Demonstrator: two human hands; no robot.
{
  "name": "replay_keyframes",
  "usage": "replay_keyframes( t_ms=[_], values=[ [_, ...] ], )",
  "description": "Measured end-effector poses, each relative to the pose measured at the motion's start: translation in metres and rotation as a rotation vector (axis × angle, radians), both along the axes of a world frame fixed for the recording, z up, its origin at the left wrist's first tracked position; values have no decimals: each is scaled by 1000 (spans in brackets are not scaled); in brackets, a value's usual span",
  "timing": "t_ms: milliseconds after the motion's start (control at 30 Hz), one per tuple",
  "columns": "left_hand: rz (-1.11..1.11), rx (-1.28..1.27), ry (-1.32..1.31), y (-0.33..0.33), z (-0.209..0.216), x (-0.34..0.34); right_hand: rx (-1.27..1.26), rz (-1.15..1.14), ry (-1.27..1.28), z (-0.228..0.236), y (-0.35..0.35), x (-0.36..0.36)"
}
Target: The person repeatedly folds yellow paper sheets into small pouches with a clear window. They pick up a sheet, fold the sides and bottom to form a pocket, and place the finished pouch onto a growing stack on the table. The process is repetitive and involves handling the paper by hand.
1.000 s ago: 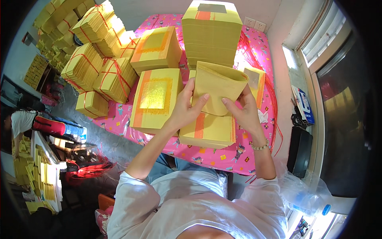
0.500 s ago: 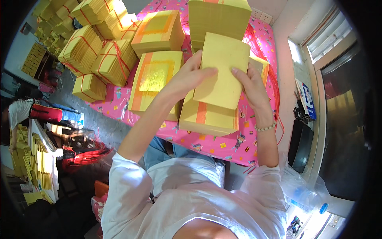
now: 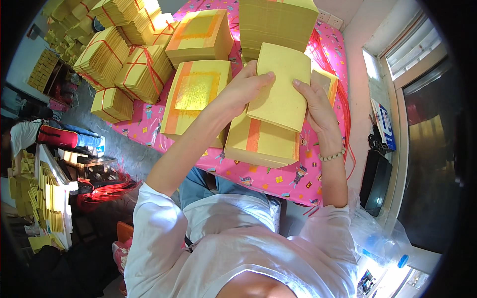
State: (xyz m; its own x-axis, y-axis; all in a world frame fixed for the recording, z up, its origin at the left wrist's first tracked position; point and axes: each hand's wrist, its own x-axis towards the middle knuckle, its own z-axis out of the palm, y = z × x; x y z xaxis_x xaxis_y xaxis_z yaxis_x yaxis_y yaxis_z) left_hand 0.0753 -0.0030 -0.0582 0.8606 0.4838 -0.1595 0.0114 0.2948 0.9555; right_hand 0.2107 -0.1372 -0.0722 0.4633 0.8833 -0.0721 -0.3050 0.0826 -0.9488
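Between my two hands is a yellow paper wad (image 3: 279, 87), its sheets bowed slightly and tilted above a stack of yellow paper (image 3: 266, 144) with an orange stripe. My left hand (image 3: 248, 85) grips its left edge, thumb on the face. At the right edge my right hand (image 3: 318, 104) pinches it the same way, a beaded bracelet on that wrist. Fingers behind the wad are hidden. To the left stands a paper stack with a gold foil square (image 3: 193, 94). Behind the wad rises a tall yellow paper block (image 3: 278, 25).
A pink patterned cloth (image 3: 278, 181) covers the table. Bundles tied with red string (image 3: 144, 72) crowd its left side; loose red strings (image 3: 343, 94) hang at the right. A window (image 3: 432, 139) borders the right. Another person (image 3: 25, 136) works at far left beside stacked paper.
The wad has bent from nearly flat into a slight curve, its lower edge a little higher. Both hands keep hold of it, and the view has shifted slightly.
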Motion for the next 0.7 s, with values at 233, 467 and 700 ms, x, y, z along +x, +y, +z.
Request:
replay_keyframes(
  t_ms=[233,467,700],
  values=[
    [28,-18,8,-6,3,0,66,-86,-60,3,2,-13],
    [11,69,-66,-9,-1,-5,94,-138,-268,4,-3,-19],
    [154,171,-275,-32,-1,-14,166,-129,-360,4,-14,-32]
  ],
)
